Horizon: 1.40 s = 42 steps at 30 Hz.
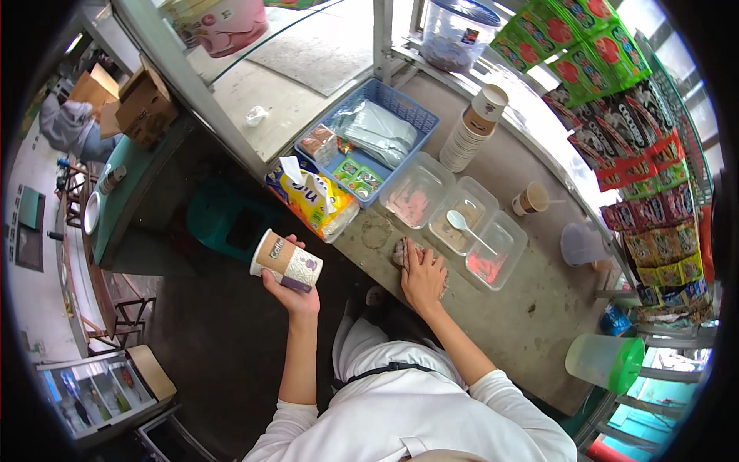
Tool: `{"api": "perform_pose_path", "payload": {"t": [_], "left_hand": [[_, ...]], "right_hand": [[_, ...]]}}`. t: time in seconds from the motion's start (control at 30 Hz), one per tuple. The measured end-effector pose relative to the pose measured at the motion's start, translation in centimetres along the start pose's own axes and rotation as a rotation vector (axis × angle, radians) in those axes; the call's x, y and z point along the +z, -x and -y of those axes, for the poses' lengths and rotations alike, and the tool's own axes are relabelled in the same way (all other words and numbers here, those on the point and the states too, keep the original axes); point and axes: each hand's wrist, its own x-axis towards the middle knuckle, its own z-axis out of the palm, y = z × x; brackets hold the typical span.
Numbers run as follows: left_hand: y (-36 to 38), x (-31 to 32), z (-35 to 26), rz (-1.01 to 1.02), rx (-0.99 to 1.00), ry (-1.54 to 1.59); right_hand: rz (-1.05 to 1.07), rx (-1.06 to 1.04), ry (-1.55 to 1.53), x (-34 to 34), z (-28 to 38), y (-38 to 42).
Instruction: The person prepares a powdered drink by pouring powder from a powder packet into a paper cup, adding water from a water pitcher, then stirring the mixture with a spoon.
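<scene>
My left hand (295,299) is closed around a paper coffee cup (286,262), brown and white with "Coffee" printed on it. The cup is tilted on its side in the air, left of the counter (493,339). On the counter's near edge, my right hand (423,279) presses down on a crumpled brownish cloth (400,252), fingers wrapped over it. Just beyond that hand stand three clear plastic containers, one with red contents (486,266). A white spoon (469,231) lies across the middle one. A yellow tissue pack (312,196) sits at the counter's left end.
Behind the containers are a blue basket (427,117) with packets, a tall stack of paper cups (464,138) and a single cup (531,200). A green-lidded container (604,362) stands at right, below hanging sachets (623,115). Another person (65,127) sits far left.
</scene>
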Motion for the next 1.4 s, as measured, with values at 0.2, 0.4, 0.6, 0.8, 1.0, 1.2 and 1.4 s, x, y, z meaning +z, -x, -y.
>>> {"api": "perform_pose_path", "payload": {"t": [0.2, 0.4, 0.6, 0.8, 1.0, 1.2, 1.4], "left_hand": [[3.6, -2.3, 1.3, -0.092, -0.093, -0.006], [5.8, -1.8, 3.1, -0.092, -0.271, 0.032], [4.5, -1.0, 4.4, -0.005, -0.32, 0.007], [3.6, 0.2, 5.7, 0.058, -0.344, -0.037], [2.8, 1.9, 6.5, 0.126, -0.312, -0.209], [-0.2, 1.8, 9.0, 0.279, -0.013, -0.552], [-1.8, 2.1, 10.4, 0.456, 0.226, -0.871]], "right_hand": [[0.077, 0.029, -0.049, 1.5, 2.5, -2.8], [0.029, 0.045, -0.065, 2.4, 4.7, -5.4], [-0.026, 0.0, -0.107, 3.5, 6.6, -7.0], [-0.082, -0.148, -0.155, 3.7, 6.3, -5.8], [-0.071, -0.228, -0.284, 3.7, 5.8, -3.1], [-0.081, -0.136, -0.458, 1.9, 4.1, 1.5], [-0.143, 0.398, -0.343, -4.3, -5.8, 10.6]]}}
